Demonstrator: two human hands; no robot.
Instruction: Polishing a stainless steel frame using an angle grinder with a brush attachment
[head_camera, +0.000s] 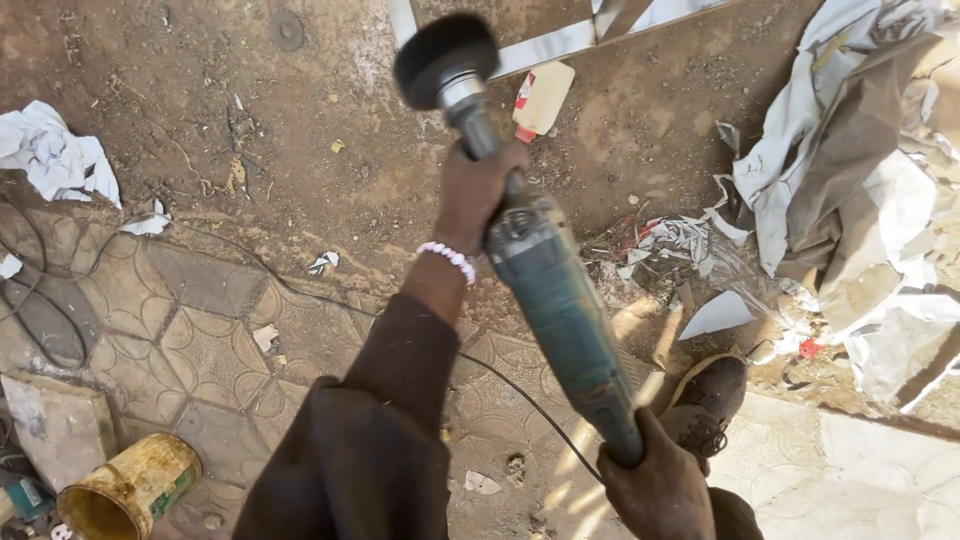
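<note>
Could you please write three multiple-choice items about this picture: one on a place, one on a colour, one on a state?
1. Where does the tin can lie?
A. lower left, on the paving
B. upper right, on the sheeting
C. beside the shoe

2. What colour is the grinder body?
A. red
B. blue-green
C. yellow

3. How is the grinder held?
A. left hand only
B. it lies on the ground
C. both hands

Answers:
1. A: the can lies on its side at the lower left on the patterned paving.
2. B: the long body shows blue-green.
3. C: the left hand grips near the head below the black disc, and the right hand grips the rear end.
</note>
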